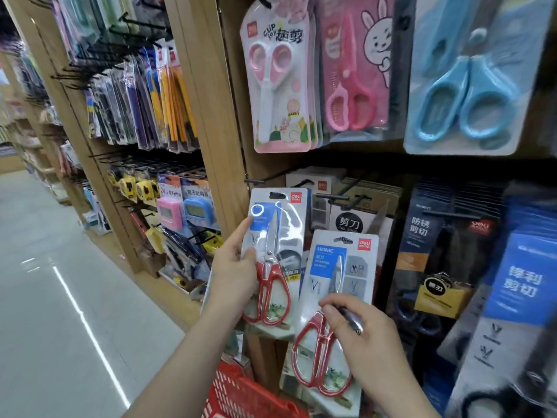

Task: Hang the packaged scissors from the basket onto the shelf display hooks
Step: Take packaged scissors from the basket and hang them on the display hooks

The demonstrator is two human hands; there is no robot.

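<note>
1. The left hand (235, 267) grips a pack of red-handled scissors (275, 257) by its left edge, thumb on the front and forefinger straight up along the side. The pack stands upright before the lower row of the shelf, just right of a wooden post (208, 101).
2. The right hand (364, 336) holds a second pack (331, 276) of the same kind, fingers curled over its front just above the red handles. This pack sits lower and to the right of the first, slightly tilted, with their edges close together.
3. A black hook (265, 178) juts out just above the first pack's hanging slot. Whether the two touch cannot be told.
4. Behind both packs hang dark scissor packs (351, 224) on crowded hooks. Right of those are black packs (422, 230), then blue packs (521, 282), filling that row.
5. On the row above hang a pink-and-white pack (277, 79), a pink rabbit pack (355, 70) and a blue pack (464, 86) of children's scissors.
6. A red basket (238, 390) is below the hands at the bottom edge, under the first pack and left of the second.
7. Left of the post are pencil packs (168, 95), yellow tape measures (135, 188), and a pink timer (170, 212) beside a blue timer (196, 209). The pale floor (60, 297) runs along the aisle.
</note>
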